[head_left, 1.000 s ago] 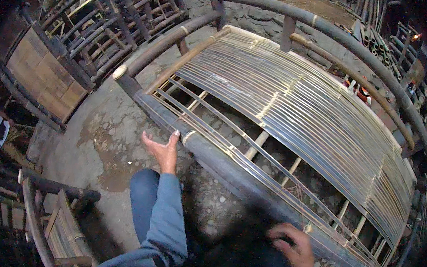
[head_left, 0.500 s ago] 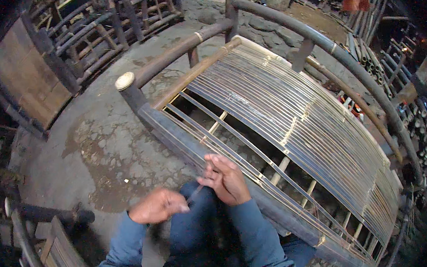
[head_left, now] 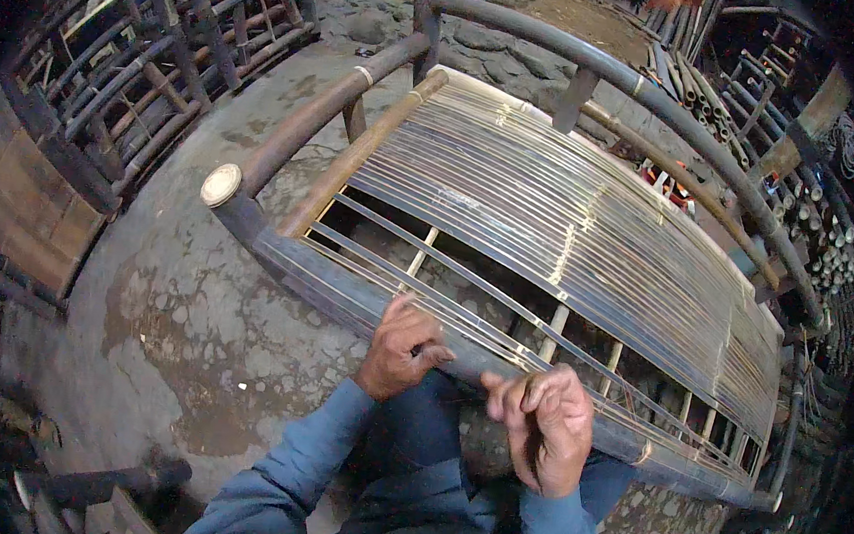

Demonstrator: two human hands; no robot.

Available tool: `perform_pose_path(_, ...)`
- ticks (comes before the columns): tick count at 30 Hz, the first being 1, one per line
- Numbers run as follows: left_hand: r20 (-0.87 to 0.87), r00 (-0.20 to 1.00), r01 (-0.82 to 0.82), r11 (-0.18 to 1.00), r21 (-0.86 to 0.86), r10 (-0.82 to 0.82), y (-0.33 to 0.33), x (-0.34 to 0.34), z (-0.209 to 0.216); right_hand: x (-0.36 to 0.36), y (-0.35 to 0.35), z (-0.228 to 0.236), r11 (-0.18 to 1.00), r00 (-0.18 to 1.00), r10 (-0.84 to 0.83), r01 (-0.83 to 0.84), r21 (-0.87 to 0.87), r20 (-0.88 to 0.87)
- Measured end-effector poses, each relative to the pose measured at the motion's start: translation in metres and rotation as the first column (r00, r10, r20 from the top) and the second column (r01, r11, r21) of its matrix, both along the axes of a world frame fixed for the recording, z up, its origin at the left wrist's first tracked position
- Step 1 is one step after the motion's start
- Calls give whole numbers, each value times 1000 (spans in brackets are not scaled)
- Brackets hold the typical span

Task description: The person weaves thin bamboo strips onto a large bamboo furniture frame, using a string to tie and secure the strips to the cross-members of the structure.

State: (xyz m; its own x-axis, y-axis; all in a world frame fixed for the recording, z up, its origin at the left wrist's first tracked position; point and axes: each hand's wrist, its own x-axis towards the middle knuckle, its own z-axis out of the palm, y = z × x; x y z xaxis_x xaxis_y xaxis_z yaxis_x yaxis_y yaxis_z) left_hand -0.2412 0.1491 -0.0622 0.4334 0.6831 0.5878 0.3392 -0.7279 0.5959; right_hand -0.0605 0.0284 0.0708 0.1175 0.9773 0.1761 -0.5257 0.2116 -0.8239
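Note:
My left hand (head_left: 404,348) is closed at the near rail (head_left: 320,289) of a bamboo bench, its fingers curled and its thumb pointing right. To its right, my right hand (head_left: 548,424) is closed too, fingertips bent in towards the thumb, just in front of the same rail. Whatever either hand pinches is too thin or hidden to make out. Behind them lies the bench seat (head_left: 513,193), made of dark and pale bamboo slats. A few separate slats (head_left: 473,316) run along its near side over a gap, where pale cross rods (head_left: 554,332) show.
Bamboo armrest (head_left: 301,152) and curved back rail (head_left: 642,78) edge the bench. A bamboo frame (head_left: 175,87) and a brown panel (head_left: 31,196) stand left. Bamboo poles (head_left: 691,92) are stacked at the far right. Another bamboo piece (head_left: 99,482) is at the lower left.
My hands were over my lap with a thin strip blurred between them. The left has moved up to the rail and the right has moved rightward. The view has shifted slightly right.

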Motion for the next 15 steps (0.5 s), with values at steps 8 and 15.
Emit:
perform_pose_path(8,-243,921,290,953,-88,-303,-36,-16,18,21,-63,5,937,880,123,50,-346,459)
perform_pose_path(15,-187,974,-129,992,-12,125,67,-43,20,28,-52,-7,928,900,-32,189,-322,435)
